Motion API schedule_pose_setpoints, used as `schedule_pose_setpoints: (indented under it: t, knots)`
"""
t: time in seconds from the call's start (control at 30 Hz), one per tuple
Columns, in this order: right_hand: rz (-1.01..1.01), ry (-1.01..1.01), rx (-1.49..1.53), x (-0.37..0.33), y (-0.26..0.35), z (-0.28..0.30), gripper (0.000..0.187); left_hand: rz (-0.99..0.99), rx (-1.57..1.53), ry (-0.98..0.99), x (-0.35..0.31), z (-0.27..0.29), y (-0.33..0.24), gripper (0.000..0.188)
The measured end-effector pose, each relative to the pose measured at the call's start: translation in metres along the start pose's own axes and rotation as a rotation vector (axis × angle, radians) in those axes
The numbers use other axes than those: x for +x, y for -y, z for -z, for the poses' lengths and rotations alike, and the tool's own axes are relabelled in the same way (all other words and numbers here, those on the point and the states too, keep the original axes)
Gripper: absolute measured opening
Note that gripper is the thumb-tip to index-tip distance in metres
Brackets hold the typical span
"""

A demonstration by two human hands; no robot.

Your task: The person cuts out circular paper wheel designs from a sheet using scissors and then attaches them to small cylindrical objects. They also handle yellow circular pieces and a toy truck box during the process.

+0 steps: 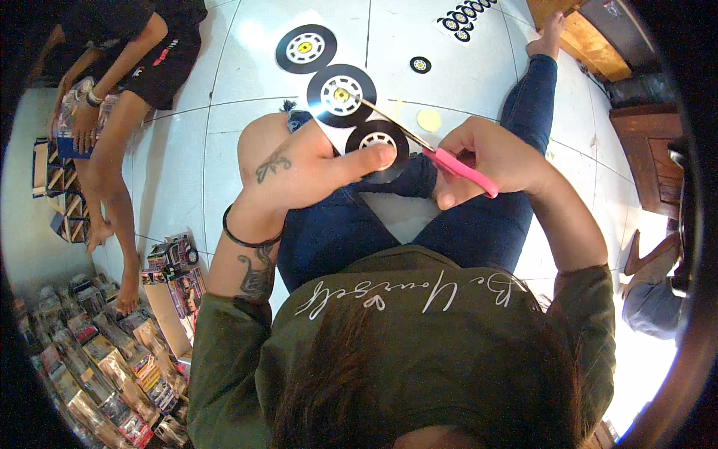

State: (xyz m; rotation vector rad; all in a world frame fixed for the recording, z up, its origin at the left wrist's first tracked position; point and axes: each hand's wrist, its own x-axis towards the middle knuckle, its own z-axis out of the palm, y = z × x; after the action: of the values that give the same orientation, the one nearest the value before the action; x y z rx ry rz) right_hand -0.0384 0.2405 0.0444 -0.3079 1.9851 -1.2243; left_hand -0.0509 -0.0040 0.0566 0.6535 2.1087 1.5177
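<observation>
My left hand (299, 168) grips a strip of printed paper wheels (342, 95), black with white rims; two show yellow centres. Its thumb presses over the lowest wheel (362, 141), hiding part of it. My right hand (497, 153) has its fingers in the handles of pink-handled scissors (467, 173). The scissor blades (396, 123) point up and left, reaching over the middle wheel near its centre. How far the blades are parted is hard to tell. Both hands are above my lap.
On the tiled floor (247, 67) lie a small paper wheel (420, 65), a pale yellow disc (428, 120) and a strip of small wheels (465, 18). At left, another person (112, 127) sits beside wooden racks (67, 179). Many wrapped packages (112, 359) and a carton (179, 299) stand lower left.
</observation>
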Motion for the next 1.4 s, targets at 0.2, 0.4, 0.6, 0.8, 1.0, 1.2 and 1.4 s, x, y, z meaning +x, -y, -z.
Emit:
schedule_pose_setpoints:
  t: [0.2,0.4,0.6,0.8,1.0,1.2,1.4]
  knots:
    - [0.134,-0.314,0.112,0.013,-0.015,-0.042,0.05,-0.104,-0.616,-0.586,0.009,-0.045,0.03,0.038]
    - [0.169,-0.36,0.152,0.018,-0.015,-0.065,0.046,-0.128,-0.242,-0.662,-0.002,-0.064,0.034,0.033]
    - [0.156,-0.277,0.271,0.014,-0.008,-0.062,0.046,-0.205,-0.167,-0.593,-0.007,-0.054,0.023,0.03]
    - [0.067,-0.174,0.196,0.011,-0.001,-0.057,0.051,-0.155,-0.229,-0.586,-0.012,-0.052,0.011,0.03]
    - [0.054,-0.189,0.164,0.007,0.001,-0.049,0.051,-0.209,0.025,-0.467,-0.012,-0.037,0.003,0.03]
    - [0.108,-0.202,0.185,0.004,0.002,-0.046,0.046,-0.191,0.005,-0.409,-0.012,-0.033,0.0,0.029]
    - [0.148,-0.223,0.14,0.005,0.001,-0.045,0.045,-0.171,-0.002,-0.383,-0.012,-0.033,-0.002,0.03]
